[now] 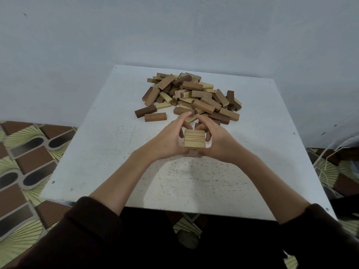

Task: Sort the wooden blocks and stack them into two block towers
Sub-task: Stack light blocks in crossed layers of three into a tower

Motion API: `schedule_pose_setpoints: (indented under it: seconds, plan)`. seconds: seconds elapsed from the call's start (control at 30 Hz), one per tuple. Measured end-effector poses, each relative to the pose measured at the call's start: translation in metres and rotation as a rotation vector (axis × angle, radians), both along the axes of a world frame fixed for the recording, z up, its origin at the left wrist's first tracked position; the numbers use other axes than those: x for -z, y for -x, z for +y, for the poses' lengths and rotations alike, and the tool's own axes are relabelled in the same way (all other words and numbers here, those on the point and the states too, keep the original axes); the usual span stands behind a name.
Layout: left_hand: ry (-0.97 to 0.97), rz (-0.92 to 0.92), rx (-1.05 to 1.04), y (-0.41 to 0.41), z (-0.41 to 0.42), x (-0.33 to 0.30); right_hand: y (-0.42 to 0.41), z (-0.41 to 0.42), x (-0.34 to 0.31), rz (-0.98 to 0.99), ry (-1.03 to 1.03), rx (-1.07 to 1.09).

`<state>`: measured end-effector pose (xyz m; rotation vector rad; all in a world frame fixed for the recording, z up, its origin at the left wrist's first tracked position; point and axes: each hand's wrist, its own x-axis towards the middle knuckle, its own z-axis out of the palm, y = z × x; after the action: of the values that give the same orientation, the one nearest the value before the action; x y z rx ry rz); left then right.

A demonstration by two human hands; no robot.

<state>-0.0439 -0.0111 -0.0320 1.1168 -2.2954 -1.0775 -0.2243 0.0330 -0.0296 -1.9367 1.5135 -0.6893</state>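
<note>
Near the middle of the white table (101,152), one short tower (194,140) of pale blocks, just begun, three blocks showing across its top. Cupped on either side by left hand (168,138) and right hand (219,141), fingers curled round it, squaring the layers. Behind, touching neither hand, one large heap (191,97) of mixed light and dark blocks, too many to count, unsorted. No second tower yet. Most work left.

Dark brown sleeves (93,226) pushed up, forearms bare; dark trousers.
</note>
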Motion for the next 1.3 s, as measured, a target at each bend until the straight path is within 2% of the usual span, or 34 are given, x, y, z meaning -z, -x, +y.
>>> schedule_pose_setpoints:
  seconds: [0.5, 0.63, 0.7, 0.87, 1.3]
  plan:
    - [0.028, -0.007, -0.016, 0.0, 0.004, -0.003, -0.001, 0.0, 0.003, 0.026, 0.013, -0.006]
    - [-0.023, -0.026, -0.074, -0.002, 0.013, 0.002, -0.004, 0.011, 0.006, 0.1, 0.056, 0.083]
    - [-0.091, 0.005, -0.096, -0.001, 0.02, 0.005, -0.011, 0.019, 0.013, 0.101, 0.042, 0.169]
    - [-0.16, 0.187, -0.113, 0.008, 0.034, 0.015, -0.029, 0.035, 0.032, -0.054, -0.015, 0.289]
    - [-0.131, 0.124, -0.119, 0.01, 0.039, 0.029, -0.031, 0.033, 0.044, 0.064, 0.045, 0.249]
